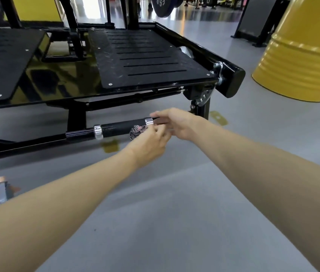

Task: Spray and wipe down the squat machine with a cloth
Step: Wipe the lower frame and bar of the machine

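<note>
near: grey floor (174,203), with both your forearms reaching forward over it. the spray bottle (2,190) stands on the floor at near left, well apart from either hand and blurred at the frame edge.

mid: your left hand (151,143) has its fingers curled on the cloth (137,132), a small patterned wad. it presses the cloth against the right end of the black handle grip (119,127), just left of the right collar (149,121). your right hand (176,124) sits on the bar just right of that collar, thumb over the top. blur hides whether its fingers wrap the bar, so cannot tell if it grips or only steadies. the two hands are touching or nearly so.

far: the squat machine (231,81) frame, with its slotted foot plate (145,59) above the handle. a yellow drum (300,61) at far right, a weight plate (163,4) at the top edge.

step, as judged: wiping, not spraying. the cloth is on the low handle and the bottle is set down.

next move calls for: drag the cloth leftward along the grip toward the left collar (98,132), wrapping it round so the underside is wiped too. the foot plates and frame likely want spray, so you'd have to reach back to near left for the bottle.
</note>
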The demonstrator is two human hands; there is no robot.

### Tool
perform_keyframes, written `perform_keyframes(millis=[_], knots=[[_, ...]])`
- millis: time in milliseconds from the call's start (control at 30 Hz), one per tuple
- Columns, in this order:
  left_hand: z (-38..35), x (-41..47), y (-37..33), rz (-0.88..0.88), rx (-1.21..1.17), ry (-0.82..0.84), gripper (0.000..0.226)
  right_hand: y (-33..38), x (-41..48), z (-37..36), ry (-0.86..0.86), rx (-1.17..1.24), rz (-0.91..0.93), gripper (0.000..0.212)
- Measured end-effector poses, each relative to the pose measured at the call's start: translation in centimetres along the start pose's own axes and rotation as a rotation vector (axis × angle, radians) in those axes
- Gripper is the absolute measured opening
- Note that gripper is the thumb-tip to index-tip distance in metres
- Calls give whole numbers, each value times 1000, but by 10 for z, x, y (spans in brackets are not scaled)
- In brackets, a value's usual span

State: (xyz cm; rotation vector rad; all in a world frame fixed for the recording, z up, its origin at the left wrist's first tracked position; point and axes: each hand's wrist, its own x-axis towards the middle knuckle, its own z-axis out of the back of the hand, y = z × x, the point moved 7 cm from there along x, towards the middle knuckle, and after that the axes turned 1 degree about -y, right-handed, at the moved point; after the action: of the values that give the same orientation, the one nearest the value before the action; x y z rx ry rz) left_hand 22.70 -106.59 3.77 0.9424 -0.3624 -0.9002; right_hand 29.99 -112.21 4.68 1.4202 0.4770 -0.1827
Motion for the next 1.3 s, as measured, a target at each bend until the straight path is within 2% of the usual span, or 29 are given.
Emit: perform_keyframes(millis=[100,233,367,433,467,567,600,667,733,867,967,1067,1300], knots=[[-2,-20,12,37,12,-99,47,-3,0,-1,-22,-70,51,22],[-2,-38,19,119,-51,-232,39,-4,0,2,-35,-235,58,15],[-2,-65,33,309,-276,-395,43,-2,3,-1,35,-229,30,29],[7,-73,50,444,-405,-521,42,-2,3,-1,24,-193,24,32],[9,-74,58,517,-436,-526,40,-3,3,-3,17,-160,19,33],[8,-60,69,659,-440,-444,20,-8,4,-13,30,-27,3,32],[7,-53,68,682,-466,-389,22,-10,5,-17,37,11,0,30],[8,-46,65,685,-494,-297,35,-13,4,-23,54,55,-5,26],[8,-47,63,669,-498,-246,40,-13,1,-26,65,88,-6,25],[17,-51,73,700,-475,-169,26,-13,-1,-26,53,117,13,23],[14,-37,72,744,-541,-83,19,-14,-2,-25,35,162,33,25],[14,-45,68,655,-443,-28,19,-18,-1,-24,16,186,4,17],[-6,-112,79,672,-307,-73,34,-8,5,-27,-155,161,17,26]])
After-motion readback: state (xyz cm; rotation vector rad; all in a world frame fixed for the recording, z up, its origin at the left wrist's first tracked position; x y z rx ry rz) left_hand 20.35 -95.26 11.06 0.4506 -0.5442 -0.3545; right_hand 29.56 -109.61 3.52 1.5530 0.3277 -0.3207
